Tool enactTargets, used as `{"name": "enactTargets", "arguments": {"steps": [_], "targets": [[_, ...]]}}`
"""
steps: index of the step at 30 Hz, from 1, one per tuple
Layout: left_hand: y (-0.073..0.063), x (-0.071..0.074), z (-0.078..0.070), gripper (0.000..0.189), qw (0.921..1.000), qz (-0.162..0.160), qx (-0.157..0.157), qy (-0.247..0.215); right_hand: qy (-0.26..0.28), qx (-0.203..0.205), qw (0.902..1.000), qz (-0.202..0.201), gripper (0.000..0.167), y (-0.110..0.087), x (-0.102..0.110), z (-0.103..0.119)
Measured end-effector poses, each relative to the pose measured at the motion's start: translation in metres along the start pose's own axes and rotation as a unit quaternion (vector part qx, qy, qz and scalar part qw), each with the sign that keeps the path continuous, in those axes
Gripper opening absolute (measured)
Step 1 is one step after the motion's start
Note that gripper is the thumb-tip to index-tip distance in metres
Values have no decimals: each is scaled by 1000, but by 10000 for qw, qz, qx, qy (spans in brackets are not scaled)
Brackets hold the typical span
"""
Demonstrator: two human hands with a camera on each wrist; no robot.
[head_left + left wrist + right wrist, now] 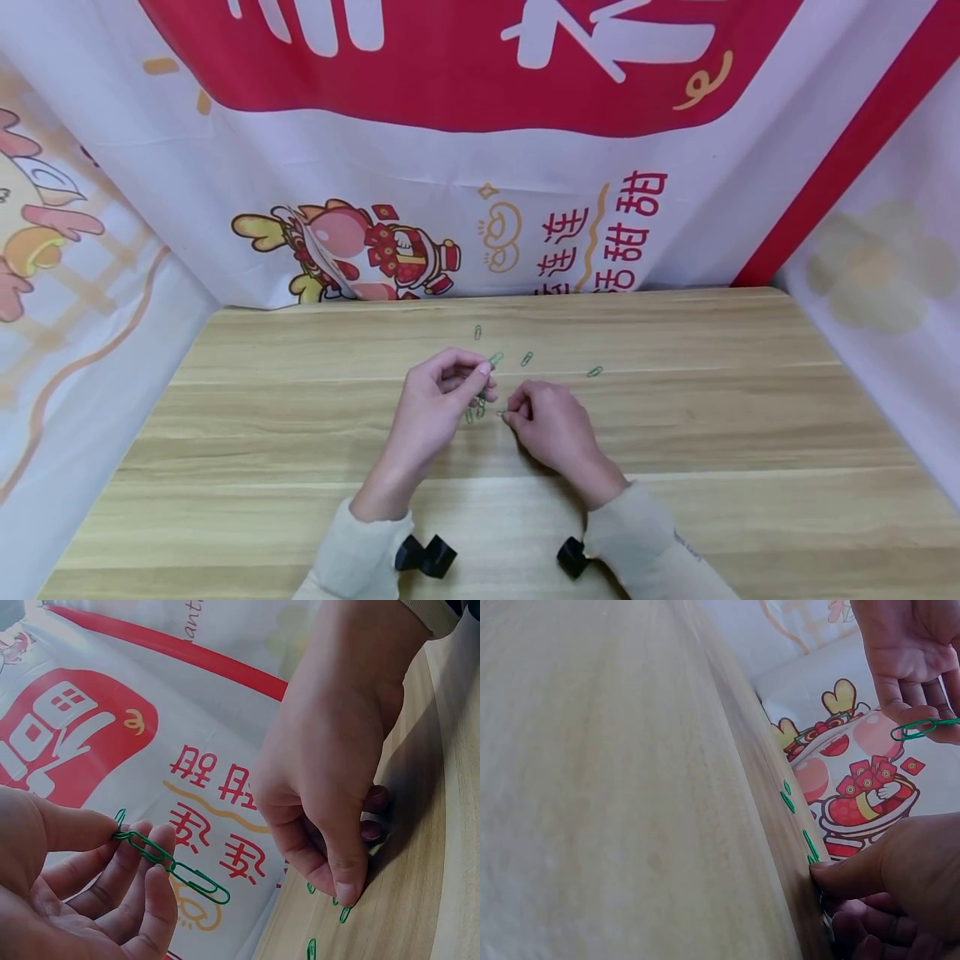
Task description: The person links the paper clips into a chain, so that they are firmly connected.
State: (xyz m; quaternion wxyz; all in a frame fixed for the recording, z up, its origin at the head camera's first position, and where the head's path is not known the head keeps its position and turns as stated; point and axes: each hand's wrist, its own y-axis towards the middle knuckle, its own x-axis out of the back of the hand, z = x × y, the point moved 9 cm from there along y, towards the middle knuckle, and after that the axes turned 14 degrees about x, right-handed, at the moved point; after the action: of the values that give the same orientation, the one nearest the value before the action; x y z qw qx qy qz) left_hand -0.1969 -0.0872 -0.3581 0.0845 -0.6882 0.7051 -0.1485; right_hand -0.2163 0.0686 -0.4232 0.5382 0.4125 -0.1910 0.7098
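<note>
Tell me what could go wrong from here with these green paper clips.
Two things, possibly. The left hand pinches the linked chain near one end, with the other end sticking out past the fingers, so it might slip or swing. The right hand is down at the table with a small clip at its fingertips and other loose clips close by, so it could fumble that clip or nudge its neighbours.

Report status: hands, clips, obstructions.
Left hand pinches linked green paper clips. Right hand pinches single clip, low at tabletop. Loose clips nearby; no obstruction visible.
</note>
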Motion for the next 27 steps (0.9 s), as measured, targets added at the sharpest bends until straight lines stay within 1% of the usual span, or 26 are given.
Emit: {"name": "enactTargets", "arguments": {"steps": [7,13,27], "targets": [[0,2,2,11,10000,-22,29,-29,-171,-124,9997,114,9,1,-3,1],[0,4,3,12,10000,-26,56,-39,-198,-195,9994,226,9,1,-5,2],[-1,5,0,12,10000,-3,18,-36,-34,-184,9997,179,10,-1,-2,-3]]}}
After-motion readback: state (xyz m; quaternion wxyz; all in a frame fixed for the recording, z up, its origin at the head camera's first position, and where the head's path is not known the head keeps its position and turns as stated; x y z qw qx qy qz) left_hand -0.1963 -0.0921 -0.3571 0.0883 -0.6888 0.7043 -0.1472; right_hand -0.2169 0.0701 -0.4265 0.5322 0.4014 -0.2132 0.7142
